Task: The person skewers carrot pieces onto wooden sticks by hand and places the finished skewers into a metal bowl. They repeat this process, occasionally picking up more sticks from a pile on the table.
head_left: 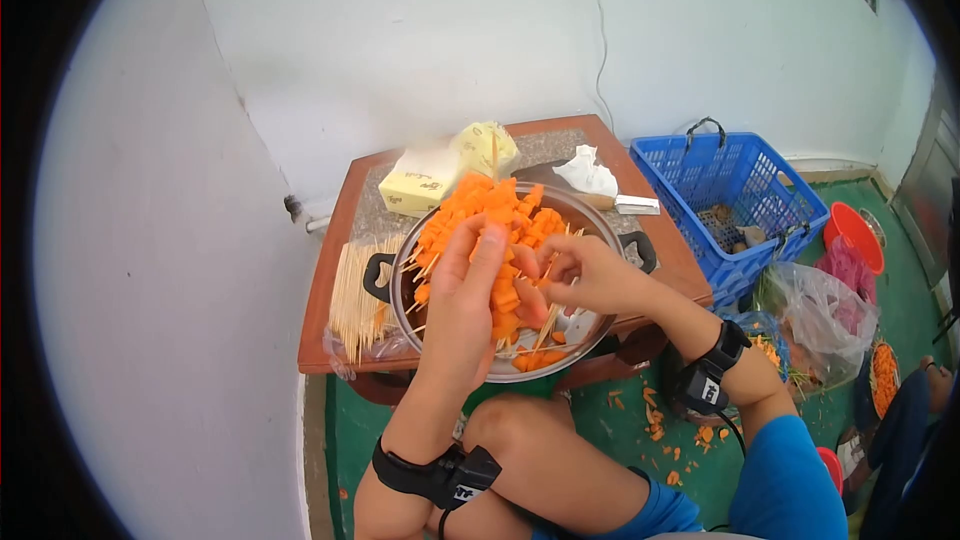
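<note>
The small brown wooden table with a speckled stone top stands against the white wall. At its centre sits a round steel pot with black side handles, heaped with orange carrot chunks and thin wooden skewers. At 3 o'clock of the table, on the green floor, stands a blue plastic crate. At 11 o'clock of the pot lies a yellow paper package; at 9 o'clock, a bundle of bare bamboo skewers.

The left hand is closed around a loaded carrot skewer, held over the pot. The right hand pinches narrowly at that skewer's upper end, fingertips touching a carrot piece.
</note>
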`<state>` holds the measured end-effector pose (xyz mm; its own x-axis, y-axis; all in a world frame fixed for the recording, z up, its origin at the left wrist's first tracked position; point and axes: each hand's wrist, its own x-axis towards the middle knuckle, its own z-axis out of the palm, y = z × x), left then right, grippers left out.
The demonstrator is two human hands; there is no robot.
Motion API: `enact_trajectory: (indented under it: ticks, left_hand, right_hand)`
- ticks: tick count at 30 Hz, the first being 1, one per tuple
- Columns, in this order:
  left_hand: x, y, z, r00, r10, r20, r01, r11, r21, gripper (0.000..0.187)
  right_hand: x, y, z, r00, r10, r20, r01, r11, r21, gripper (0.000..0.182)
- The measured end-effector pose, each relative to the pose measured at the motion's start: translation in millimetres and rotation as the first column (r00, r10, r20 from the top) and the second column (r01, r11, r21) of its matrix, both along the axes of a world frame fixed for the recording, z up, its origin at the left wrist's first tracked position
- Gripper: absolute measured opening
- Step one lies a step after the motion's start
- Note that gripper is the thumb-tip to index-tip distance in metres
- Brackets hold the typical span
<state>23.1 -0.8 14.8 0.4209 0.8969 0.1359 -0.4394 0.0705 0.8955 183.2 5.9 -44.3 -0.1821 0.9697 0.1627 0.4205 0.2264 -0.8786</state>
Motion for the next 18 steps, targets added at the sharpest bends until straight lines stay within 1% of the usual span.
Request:
enact_trajectory:
  ticks: [1, 2, 3, 4, 5, 6, 7, 8, 9, 10, 12, 14, 15, 16, 17, 18]
  left_hand:
    - [-0.5, 0.4, -0.5, 1.000, -0.003, 0.001, 0.003, 1.000, 0.003, 0.028]
    - [-2.7, 2.2, -1.4, 0.996, -0.060, -0.062, 0.062, 0.998, 0.029, 0.028]
    - [-4.3, 3.8, -2.4, 0.985, -0.115, -0.127, 0.122, 0.991, 0.050, 0.028]
    - [-4.8, 4.9, -3.4, 0.985, -0.117, -0.128, 0.124, 0.991, 0.054, 0.028]
    - [-5.0, 6.2, -4.6, 0.980, -0.122, -0.159, 0.134, 0.989, 0.065, 0.028]
    - [-4.8, 7.0, -6.4, 0.974, -0.127, -0.189, 0.143, 0.987, 0.075, 0.028]
    - [-4.2, 7.7, -8.6, 0.973, -0.128, -0.191, 0.145, 0.986, 0.078, 0.028]
    - [-3.4, 8.5, -10.6, 0.983, -0.129, -0.131, 0.132, 0.991, 0.017, 0.026]
    - [-2.5, 9.0, -11.5, 0.989, -0.126, -0.071, 0.123, 0.991, -0.044, 0.024]
    - [-0.9, 8.8, -11.7, 0.989, -0.128, -0.074, 0.125, 0.991, -0.039, 0.024]
    - [2.8, 7.6, -11.8, 0.976, -0.040, -0.215, 0.049, 0.998, 0.040, 0.025]
    - [4.2, 5.2, -10.8, 0.977, -0.050, -0.206, 0.062, 0.997, 0.051, 0.025]
    - [4.3, 4.2, -10.7, 0.979, -0.060, -0.196, 0.072, 0.996, 0.058, 0.025]
    - [3.0, 4.3, -11.2, 0.979, -0.061, -0.196, 0.074, 0.996, 0.059, 0.025]
    - [0.6, 5.2, -11.9, 0.964, -0.099, -0.247, 0.118, 0.991, 0.064, 0.026]
    - [-0.6, 5.6, -12.4, 0.945, -0.136, -0.298, 0.163, 0.984, 0.067, 0.027]
  right_hand:
    - [1.1, -3.4, 8.7, 0.991, -0.008, -0.131, -0.009, 0.992, -0.130, 0.017]
    - [4.1, -2.7, 9.3, 0.991, -0.012, -0.131, -0.005, 0.992, -0.127, 0.017]
    - [7.8, -1.8, 9.0, 0.956, -0.018, -0.292, -0.026, 0.989, -0.145, 0.021]
    - [11.2, -1.3, 9.4, 0.895, -0.026, -0.446, -0.050, 0.986, -0.159, 0.025]
    - [14.3, -1.3, 10.8, 0.799, -0.043, -0.600, -0.108, 0.971, -0.214, 0.029]
    - [16.8, -1.0, 12.9, 0.798, -0.043, -0.601, -0.107, 0.972, -0.211, 0.029]
    - [19.0, -0.7, 15.3, 0.745, -0.040, -0.666, -0.144, 0.965, -0.219, 0.028]
    - [20.4, -1.0, 16.9, 0.686, -0.039, -0.726, -0.182, 0.958, -0.222, 0.027]
    - [21.3, -1.6, 18.1, 0.684, -0.037, -0.728, -0.180, 0.959, -0.218, 0.027]
    - [22.2, -2.0, 19.2, 0.664, -0.030, -0.747, -0.160, 0.970, -0.182, 0.027]
    - [21.6, -5.0, 24.0, 0.643, -0.021, -0.765, -0.137, 0.980, -0.141, 0.027]
    - [17.4, -12.6, 33.3, 0.617, 0.011, -0.787, -0.091, 0.994, -0.057, 0.026]
    - [17.8, -14.5, 35.8, 0.618, 0.011, -0.786, -0.088, 0.995, -0.056, 0.026]
    - [19.0, -16.1, 38.0, 0.569, -0.003, -0.823, -0.105, 0.992, -0.076, 0.027]
    - [20.4, -16.9, 39.2, 0.517, -0.019, -0.856, -0.122, 0.988, -0.096, 0.028]
    - [23.6, -15.2, 36.9, 0.518, -0.019, -0.855, -0.121, 0.988, -0.096, 0.028]
